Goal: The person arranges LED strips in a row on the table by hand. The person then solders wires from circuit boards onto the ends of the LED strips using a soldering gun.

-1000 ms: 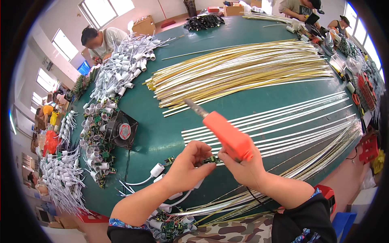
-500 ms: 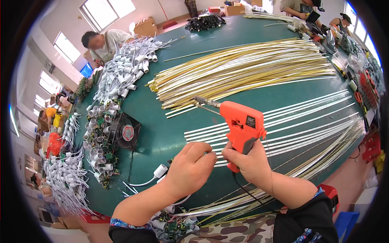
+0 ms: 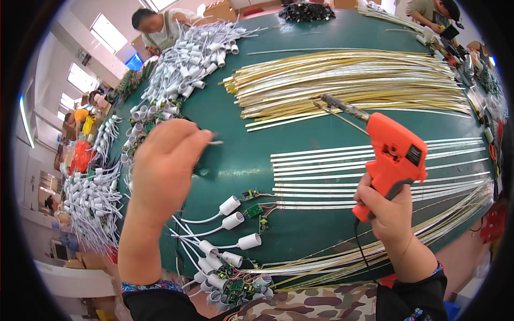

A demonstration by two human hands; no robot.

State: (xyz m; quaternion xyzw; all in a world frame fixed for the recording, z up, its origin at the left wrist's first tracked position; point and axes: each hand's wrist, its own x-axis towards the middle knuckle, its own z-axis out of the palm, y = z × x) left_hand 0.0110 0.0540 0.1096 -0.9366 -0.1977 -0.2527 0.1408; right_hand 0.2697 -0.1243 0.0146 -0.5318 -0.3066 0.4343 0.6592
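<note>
My right hand (image 3: 386, 206) is wrapped round the grip of a red soldering gun (image 3: 396, 147). Its metal tip and feed tube point up and to the left, above the table. To the left, my left hand (image 3: 163, 171) is raised with its fingers pinched together. A short pale end pokes out beyond the fingertips; what it belongs to is hidden. LED strips (image 3: 316, 188) lie in a spaced row below the soldering gun. At their left ends, small green circuit boards (image 3: 254, 211) are joined by thin wires to white lamp caps (image 3: 232, 221) with white cables.
A thick bundle of yellow and white strips (image 3: 342, 88) covers the far middle of the green table (image 3: 235, 182). White cabled caps (image 3: 182, 67) are heaped at the far left, with another pile (image 3: 93, 208) nearer. More strips (image 3: 428, 224) lie along the front right edge. Co-workers sit beyond the table.
My left hand has left the strip ends and risen to the left, uncovering the boards and caps. My right hand has carried the soldering gun to the right. The view has shifted too.
</note>
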